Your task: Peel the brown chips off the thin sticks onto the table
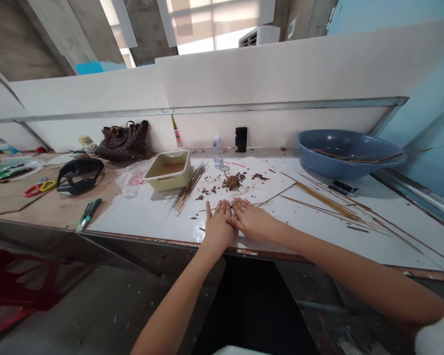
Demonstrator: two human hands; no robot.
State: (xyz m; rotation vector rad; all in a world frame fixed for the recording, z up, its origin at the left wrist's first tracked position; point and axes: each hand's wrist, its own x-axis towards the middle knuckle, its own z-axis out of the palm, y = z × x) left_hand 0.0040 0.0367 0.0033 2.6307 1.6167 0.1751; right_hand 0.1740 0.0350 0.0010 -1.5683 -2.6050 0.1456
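Observation:
My left hand (219, 226) and my right hand (250, 218) lie flat and side by side on the white tabletop sheet (133, 219) near its front edge. Their fingers are stretched forward, and the right thumb laps over the left hand. A thin brown stick (203, 210) runs by the fingertips; whether anything lies under the palms is hidden. Just beyond them sits a small dark brown clump (233, 181), ringed by loose brown bits (259, 176). Thin sticks lie in one bunch (191, 188) to the left and another (323, 199) to the right.
A pale yellow tub (166, 183) holds brownish liquid. Behind stand a clear bottle (218, 152) and a phone (241, 140). A blue basin (350, 167) with long sticks is at the right. Leftward are green-handled pliers (89, 215), dark goggles (80, 175), scissors (40, 187) and a handbag (124, 142).

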